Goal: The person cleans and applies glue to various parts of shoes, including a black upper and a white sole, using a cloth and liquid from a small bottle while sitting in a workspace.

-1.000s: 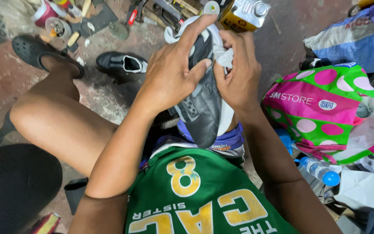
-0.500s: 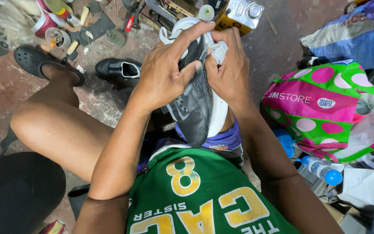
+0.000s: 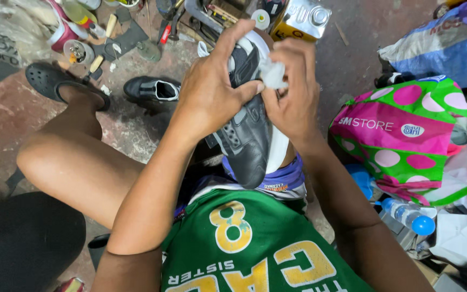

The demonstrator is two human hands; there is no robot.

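A black leather shoe with a white sole (image 3: 247, 138) rests upright on my lap, toe pointing at my chest. My left hand (image 3: 212, 92) wraps over its upper and grips it. My right hand (image 3: 293, 97) pinches a small white wad of cloth or paper (image 3: 273, 74) against the shoe's side near the sole. The matching black shoe (image 3: 152, 91) lies on the floor beyond my left knee.
A yellow metal can (image 3: 301, 19) stands just past the shoe. Tools, jars and scraps (image 3: 82, 32) litter the floor at top left. A green and pink dotted bag (image 3: 406, 135) and a blue-capped bottle (image 3: 409, 215) sit at my right. A black clog (image 3: 55, 81) is on my foot.
The view has shifted slightly. My right hand has slid along the shoe's edge with the white wad, and the shoe sits a little lower in my lap.
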